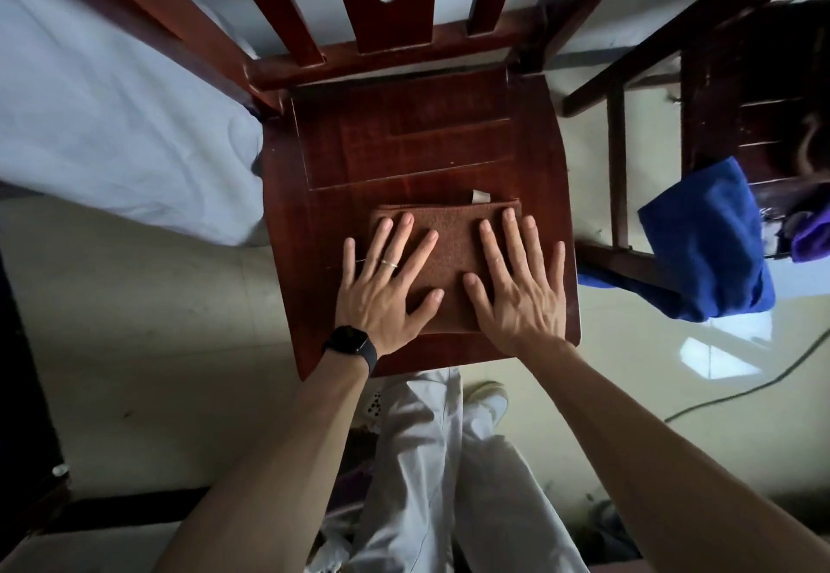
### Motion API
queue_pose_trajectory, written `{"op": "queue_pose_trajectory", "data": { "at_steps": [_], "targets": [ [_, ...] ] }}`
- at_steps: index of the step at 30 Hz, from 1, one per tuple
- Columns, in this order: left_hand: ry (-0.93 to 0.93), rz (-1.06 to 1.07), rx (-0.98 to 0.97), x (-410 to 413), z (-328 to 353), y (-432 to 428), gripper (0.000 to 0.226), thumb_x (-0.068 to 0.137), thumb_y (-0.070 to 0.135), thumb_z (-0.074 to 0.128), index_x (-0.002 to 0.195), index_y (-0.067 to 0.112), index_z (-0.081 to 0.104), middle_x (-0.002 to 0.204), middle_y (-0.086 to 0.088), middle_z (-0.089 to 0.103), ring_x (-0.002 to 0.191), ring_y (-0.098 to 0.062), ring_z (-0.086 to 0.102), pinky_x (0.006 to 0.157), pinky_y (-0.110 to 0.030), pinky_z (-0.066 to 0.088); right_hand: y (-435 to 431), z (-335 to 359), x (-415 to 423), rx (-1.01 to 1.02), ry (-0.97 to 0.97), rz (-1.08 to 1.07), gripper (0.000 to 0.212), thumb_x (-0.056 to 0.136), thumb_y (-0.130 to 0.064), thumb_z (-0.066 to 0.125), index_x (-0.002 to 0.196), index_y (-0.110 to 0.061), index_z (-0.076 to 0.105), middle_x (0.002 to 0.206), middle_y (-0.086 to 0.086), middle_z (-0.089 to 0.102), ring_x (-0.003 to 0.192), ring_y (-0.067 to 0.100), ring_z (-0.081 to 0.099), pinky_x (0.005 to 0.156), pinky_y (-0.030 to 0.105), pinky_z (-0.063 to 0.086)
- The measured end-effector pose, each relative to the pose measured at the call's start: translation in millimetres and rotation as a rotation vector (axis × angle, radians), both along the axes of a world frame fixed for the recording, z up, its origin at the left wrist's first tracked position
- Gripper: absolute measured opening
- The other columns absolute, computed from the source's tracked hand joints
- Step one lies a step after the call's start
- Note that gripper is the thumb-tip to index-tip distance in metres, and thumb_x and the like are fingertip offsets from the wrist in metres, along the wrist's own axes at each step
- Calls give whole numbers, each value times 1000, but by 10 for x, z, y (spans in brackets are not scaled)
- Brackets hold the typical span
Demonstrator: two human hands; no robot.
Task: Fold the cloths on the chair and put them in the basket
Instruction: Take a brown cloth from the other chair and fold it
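Brown cloth (451, 253) lies folded at the centre of the frame, on the chair (404, 146) seat. To set the crease well, pressure should probably sweep evenly outward from the middle. Left hand (386, 289) and right hand (523, 294) press flat on it, fingers (397, 235) straight and spread, gripping nothing.

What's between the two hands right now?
In the head view, only a bare strip of the folded brown cloth, which the left hand and right hand press flat on the chair seat.
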State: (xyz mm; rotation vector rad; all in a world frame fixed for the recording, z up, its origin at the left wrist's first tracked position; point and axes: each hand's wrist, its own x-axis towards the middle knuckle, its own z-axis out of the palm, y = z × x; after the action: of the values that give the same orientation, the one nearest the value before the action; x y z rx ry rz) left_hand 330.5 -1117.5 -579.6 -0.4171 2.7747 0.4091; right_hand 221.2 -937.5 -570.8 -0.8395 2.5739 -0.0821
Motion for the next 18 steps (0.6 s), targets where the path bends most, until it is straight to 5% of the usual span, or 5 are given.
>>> {"op": "queue_pose_trajectory", "data": {
  "at_steps": [6, 12, 15, 18],
  "targets": [
    [-52, 264, -5, 166, 102, -105, 74, 96, 60, 33, 157, 28, 7, 165, -5, -5, 152, -27, 3, 117, -58, 5, -45, 69, 191, 20, -19, -311, 74, 100, -58, 31, 160, -19, 10, 166, 14, 6, 153, 30, 6, 122, 54, 6],
    [105, 782, 335, 145, 452, -110, 55, 94, 34, 60, 144, 14, 45, 135, -16, 50, 111, -25, 58, 93, -41, 52, -174, 433, 106, -222, -154, -778, 63, 94, -45, 55, 146, -14, 39, 146, 14, 40, 134, 33, 40, 108, 50, 39],
    [2, 972, 532, -57, 554, -139, 46, 91, 27, 67, 134, 14, 54, 125, -9, 61, 93, -10, 61, 82, -23, 48, -309, 500, -127, -238, -408, -977, 61, 88, -40, 67, 138, -14, 44, 135, 12, 49, 126, 30, 47, 107, 44, 41],
    [-99, 1114, 662, -249, 572, -193, 48, 87, 29, 71, 130, 13, 58, 119, -3, 67, 102, -15, 63, 90, -24, 47, -387, 473, -356, -159, -551, -1030, 56, 84, -34, 73, 129, -15, 46, 126, 11, 57, 118, 32, 55, 101, 43, 46]
  ]
}}
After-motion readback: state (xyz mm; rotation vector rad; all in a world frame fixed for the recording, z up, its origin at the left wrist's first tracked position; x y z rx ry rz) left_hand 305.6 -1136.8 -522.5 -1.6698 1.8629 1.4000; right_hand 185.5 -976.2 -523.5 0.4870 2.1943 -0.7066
